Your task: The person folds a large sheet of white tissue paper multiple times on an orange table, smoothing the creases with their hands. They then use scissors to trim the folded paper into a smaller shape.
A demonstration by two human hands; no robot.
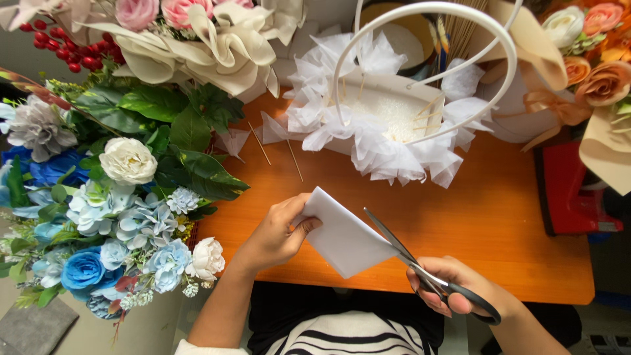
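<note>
Both hands work over the near edge of the orange wooden table (499, 197); the left hand (276, 233) pinches the upper left corner of a white folded sheet (342, 240), thumb on top and fingers curled beneath, so it is closed on the sheet; the right hand (453, 283) sits at the table's near edge with fingers through the dark handles of a pair of scissors (420, 266), closed around them. The scissor blades are parted and point up and left, the upper blade lying along the right edge of the sheet; the sheet hangs tilted between the two hands, touching the left fingers and the blades, just above the table's near edge.

Beyond the hands, toward the far edge, stands a white basket (407, 98) with a hooped handle, ringed with ruffled white tissue; thin wooden sticks (294, 160) and small tissue pieces lie on the table just left of it. At the left edge a bouquet of blue and white artificial flowers (118, 217) with green leaves overhangs the table; cream wrapped bouquets (210, 46) sit at the far left corner; peach roses (601, 79) crowd the far right corner, above a red object (568, 190) beside the right edge.
</note>
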